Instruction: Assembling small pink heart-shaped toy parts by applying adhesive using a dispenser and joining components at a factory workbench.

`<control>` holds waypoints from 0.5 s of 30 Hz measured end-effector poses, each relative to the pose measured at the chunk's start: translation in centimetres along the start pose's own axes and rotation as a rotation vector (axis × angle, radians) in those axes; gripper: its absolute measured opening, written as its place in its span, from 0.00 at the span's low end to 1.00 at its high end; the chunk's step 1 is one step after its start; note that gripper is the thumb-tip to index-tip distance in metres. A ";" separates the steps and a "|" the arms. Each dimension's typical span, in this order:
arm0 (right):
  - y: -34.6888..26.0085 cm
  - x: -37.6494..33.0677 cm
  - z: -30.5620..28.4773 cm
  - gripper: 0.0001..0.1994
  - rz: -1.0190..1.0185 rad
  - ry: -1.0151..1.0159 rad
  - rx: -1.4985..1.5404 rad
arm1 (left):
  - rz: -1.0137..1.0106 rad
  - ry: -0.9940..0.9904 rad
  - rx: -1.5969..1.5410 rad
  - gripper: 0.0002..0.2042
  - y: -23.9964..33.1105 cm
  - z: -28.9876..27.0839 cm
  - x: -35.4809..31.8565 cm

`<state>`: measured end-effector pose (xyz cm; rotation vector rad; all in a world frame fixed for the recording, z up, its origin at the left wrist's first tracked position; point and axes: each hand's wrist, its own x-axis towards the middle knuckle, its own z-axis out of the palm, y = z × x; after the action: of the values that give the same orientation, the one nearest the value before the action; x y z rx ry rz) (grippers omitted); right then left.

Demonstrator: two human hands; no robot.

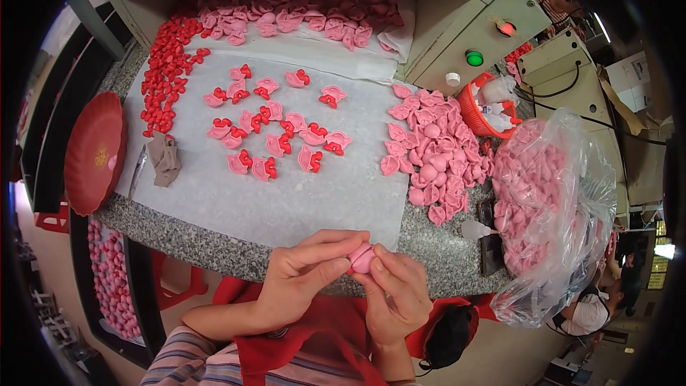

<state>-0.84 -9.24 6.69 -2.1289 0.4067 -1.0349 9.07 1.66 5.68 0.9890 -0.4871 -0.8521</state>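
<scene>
Close to the near edge of the bench, a small rounded pink plastic piece (364,260) is held between both sets of fingertips. My left hand (304,271) pinches its left side, where a bit of red shows. From the right, my right hand (395,292) grips the same piece between thumb and fingers. Beyond my hands, several pink shell-like pieces joined to red bow-like parts (309,159) lie scattered on a white sheet (336,204). A heap of loose pink pieces (436,150) lies to the right, and loose red parts (161,93) are piled at the far left.
Under a grey-green machine housing (457,46) lie more pink pieces. A red fluted bowl (93,154) and a brown cloth (166,161) are at the left. On the right are an orange basket (475,118) with bottles, a clear bag (543,193) of pink pieces and a small dropper bottle (475,229).
</scene>
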 end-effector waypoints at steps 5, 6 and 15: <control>-0.2 -0.4 0.1 0.17 -0.102 0.024 -0.100 | 0.128 -0.061 0.214 0.17 0.9 0.6 -0.2; -0.3 -0.5 0.1 0.16 -0.107 0.027 -0.120 | 0.168 -0.072 0.259 0.19 0.9 0.7 -0.2; -0.4 -1.1 0.3 0.16 -0.148 0.061 -0.174 | 0.205 -0.031 0.277 0.20 0.4 1.0 -0.5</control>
<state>-1.33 -8.26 6.25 -2.3153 0.3848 -1.1888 8.20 1.64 6.56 1.1573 -0.7338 -0.6268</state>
